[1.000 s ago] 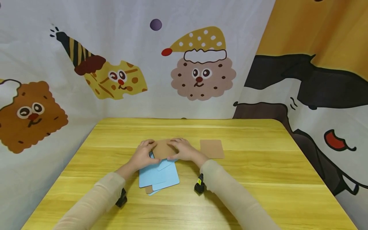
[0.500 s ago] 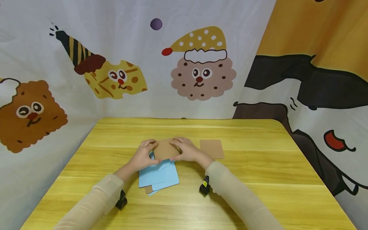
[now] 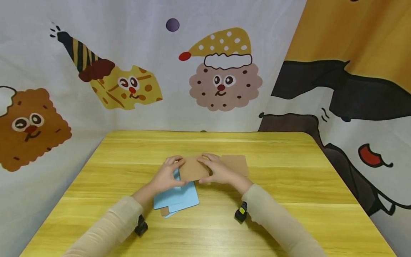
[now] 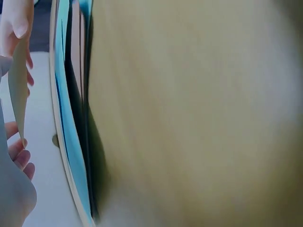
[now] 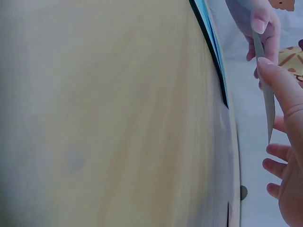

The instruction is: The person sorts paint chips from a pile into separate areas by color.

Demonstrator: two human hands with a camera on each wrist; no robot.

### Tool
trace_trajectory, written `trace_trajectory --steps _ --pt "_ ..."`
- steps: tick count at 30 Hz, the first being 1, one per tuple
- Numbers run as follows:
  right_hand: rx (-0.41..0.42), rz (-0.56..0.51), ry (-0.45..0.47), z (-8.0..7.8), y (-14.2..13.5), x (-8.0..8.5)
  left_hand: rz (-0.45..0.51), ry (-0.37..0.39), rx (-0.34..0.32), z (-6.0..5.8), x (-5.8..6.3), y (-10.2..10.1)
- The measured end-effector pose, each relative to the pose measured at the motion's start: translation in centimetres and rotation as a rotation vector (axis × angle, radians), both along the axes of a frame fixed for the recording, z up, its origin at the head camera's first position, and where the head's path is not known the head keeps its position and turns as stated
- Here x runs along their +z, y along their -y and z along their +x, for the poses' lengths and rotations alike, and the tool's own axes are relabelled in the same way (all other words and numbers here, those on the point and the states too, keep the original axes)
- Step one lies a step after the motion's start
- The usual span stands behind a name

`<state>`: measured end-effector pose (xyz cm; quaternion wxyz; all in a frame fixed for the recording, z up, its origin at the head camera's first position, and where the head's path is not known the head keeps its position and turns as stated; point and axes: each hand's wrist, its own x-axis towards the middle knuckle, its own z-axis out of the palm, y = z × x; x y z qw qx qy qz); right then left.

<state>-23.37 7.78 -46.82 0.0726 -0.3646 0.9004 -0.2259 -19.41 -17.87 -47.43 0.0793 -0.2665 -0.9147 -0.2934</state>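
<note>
A square brown card [image 3: 193, 169] is held up between both hands, above the table and just over the far right part of a loose pile of blue cards [image 3: 179, 196]. My left hand [image 3: 167, 174] pinches its left side between thumb and fingers. At the opposite side, my right hand [image 3: 219, 171] pinches it the same way. Both wrist views show the brown card [image 4: 18, 90] edge-on, clear of the tabletop. A second brown card [image 3: 237, 165] lies flat behind the right hand, which hides part of its left side.
A corner of another brown card [image 3: 165, 211] pokes out from under the blue pile. Wood-grain table [image 3: 289, 200] surrounds the cards. Behind it hangs a curtain [image 3: 179, 117] printed with cartoon biscuits. Black wrist cameras [image 3: 240, 213] sit under both sleeves.
Both hands have shifted rightward with the brown card, which now covers less of the blue pile. The right hand has come in front of the second brown card. The pile stays put.
</note>
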Motion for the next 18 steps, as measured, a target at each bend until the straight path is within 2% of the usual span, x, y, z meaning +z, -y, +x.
trace_trajectory --steps 7,18 --pt "-0.016 -0.007 -0.035 1.3 -2.6 0.5 0.019 -0.012 -0.063 0.5 0.2 -2.2" --pt "0.01 0.007 -0.064 3.9 -7.0 1.0 -0.052 0.025 -0.134 1.8 0.1 -6.1"
